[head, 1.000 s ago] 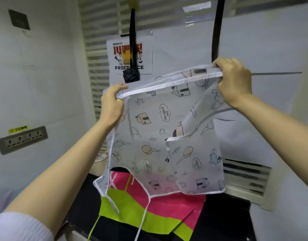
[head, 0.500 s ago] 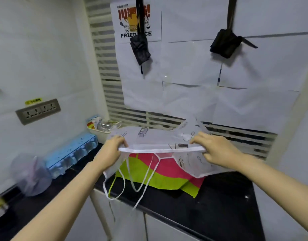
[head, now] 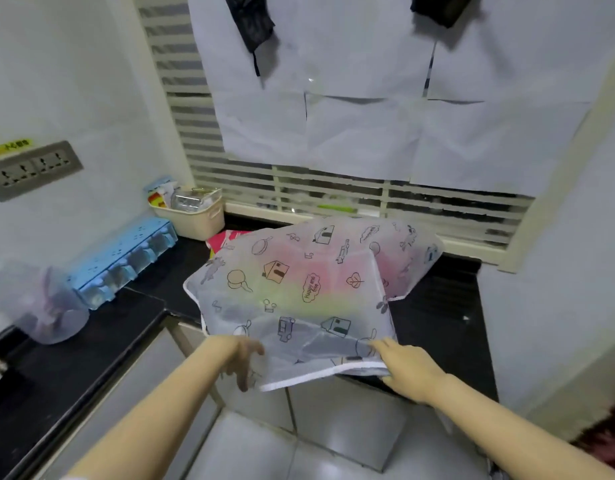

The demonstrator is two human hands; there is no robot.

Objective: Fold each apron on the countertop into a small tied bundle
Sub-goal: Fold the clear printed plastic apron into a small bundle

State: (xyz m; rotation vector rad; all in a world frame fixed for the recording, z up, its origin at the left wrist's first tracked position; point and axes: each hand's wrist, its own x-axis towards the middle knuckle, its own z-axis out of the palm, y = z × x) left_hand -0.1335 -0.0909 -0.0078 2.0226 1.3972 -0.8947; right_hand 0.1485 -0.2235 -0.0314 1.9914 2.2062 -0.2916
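Where the black countertop (head: pixel 437 306) runs under the slatted window, item one: a sheer printed apron (head: pixel 299 289), white-hemmed, with line drawings of houses, pans and leaves. It lies spread across the counter, its near edge hanging past the counter's front. Beneath it, showing through as pink and green: a second apron (head: pixel 220 240), one pink corner bare at the far left. Left hand (head: pixel 242 356): at the near left of the sheer apron's hem, fingers spread and pointing down, blurred, some seen through the cloth; it touches the cloth, with no closed grip visible. Right hand (head: pixel 408 372): at the near right of the same hem, pinching the white edge. Far left corner of the counter: a cream basket (head: pixel 195 221) holding small packets. Left, along the wall: a blue compartment rack (head: pixel 126 259); nearer, a cloudy plastic tub (head: pixel 39 303). Left wall: a grey socket strip (head: pixel 32 169) with a yellow label above it. Window: white paper sheets (head: pixel 368 133) over the slats, black bundles (head: pixel 254 22) hanging at the top edge. Below the counter: pale cabinet doors and a grey tiled floor.
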